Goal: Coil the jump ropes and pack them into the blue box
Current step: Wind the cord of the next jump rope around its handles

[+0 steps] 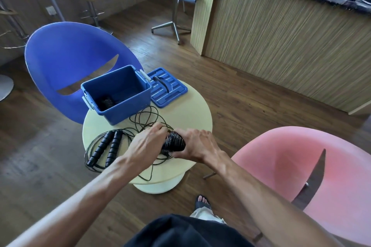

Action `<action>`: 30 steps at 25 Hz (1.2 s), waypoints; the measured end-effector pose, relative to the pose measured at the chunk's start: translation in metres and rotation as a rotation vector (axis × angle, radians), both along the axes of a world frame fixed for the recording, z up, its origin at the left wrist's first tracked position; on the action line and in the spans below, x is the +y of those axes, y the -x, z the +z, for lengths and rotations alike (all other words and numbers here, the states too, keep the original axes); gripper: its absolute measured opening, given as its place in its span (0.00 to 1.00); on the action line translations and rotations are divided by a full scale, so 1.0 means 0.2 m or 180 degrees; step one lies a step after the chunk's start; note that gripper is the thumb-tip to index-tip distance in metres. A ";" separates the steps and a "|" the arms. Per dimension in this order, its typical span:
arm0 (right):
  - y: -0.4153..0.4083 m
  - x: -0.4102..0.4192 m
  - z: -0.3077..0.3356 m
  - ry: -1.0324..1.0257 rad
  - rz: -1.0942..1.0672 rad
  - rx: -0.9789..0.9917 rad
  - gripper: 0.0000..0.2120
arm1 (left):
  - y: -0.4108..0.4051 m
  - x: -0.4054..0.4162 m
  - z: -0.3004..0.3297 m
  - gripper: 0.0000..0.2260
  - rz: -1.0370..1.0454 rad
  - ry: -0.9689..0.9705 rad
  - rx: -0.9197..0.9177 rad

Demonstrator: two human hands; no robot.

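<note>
1. Wooden flooring runs under a small round cream table (186,110), with a blue chair (66,56) behind it and a pink chair (297,168) to its right.
2. On the far left part of the table stands the blue box (122,110), open at the top; something dark lies at its bottom, too shadowed to tell what.
3. Just beside the box, on its right, the blue lid (167,87) lies flat with its handle facing up.
4. Near the table's left edge a jump rope lies in a loose coil, its two black ribbed handles (106,147) side by side in the middle of the loops.
5. The right hand (195,143) grips a pair of handles with cord wound tightly around them, forming a black bundle (174,142) held above the table's near side.
6. The left hand (149,137) is closed at the bundle's far end, its fingers pinching the thin cord (143,115), which trails away in slack loops across the table toward the box.
7. A sandalled foot (202,202) shows on the floor below the table.
</note>
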State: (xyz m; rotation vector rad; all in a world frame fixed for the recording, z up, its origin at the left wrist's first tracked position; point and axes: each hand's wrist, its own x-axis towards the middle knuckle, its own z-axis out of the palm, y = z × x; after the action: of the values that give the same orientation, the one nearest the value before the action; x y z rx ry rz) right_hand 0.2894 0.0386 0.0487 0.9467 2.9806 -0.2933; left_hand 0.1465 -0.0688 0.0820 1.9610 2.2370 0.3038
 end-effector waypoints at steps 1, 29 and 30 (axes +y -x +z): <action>0.01 0.00 0.00 -0.0023 -0.0045 0.0019 0.27 | -0.01 -0.01 -0.04 0.09 0.0286 -0.0175 -0.0491; 0.04 -0.05 0.02 0.0355 -0.0546 0.0601 0.30 | -0.06 -0.16 -0.19 0.06 0.1933 -0.1231 -0.5303; 0.04 -0.05 0.03 0.0358 -0.0540 0.0601 0.30 | -0.06 -0.16 -0.20 0.07 0.2017 -0.1274 -0.5599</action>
State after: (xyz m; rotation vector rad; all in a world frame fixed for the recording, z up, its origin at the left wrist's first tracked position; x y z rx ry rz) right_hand 0.2808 0.0295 0.0538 1.2252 3.0112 -0.5765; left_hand 0.1592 -0.1001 0.0424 0.2751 1.3095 1.7140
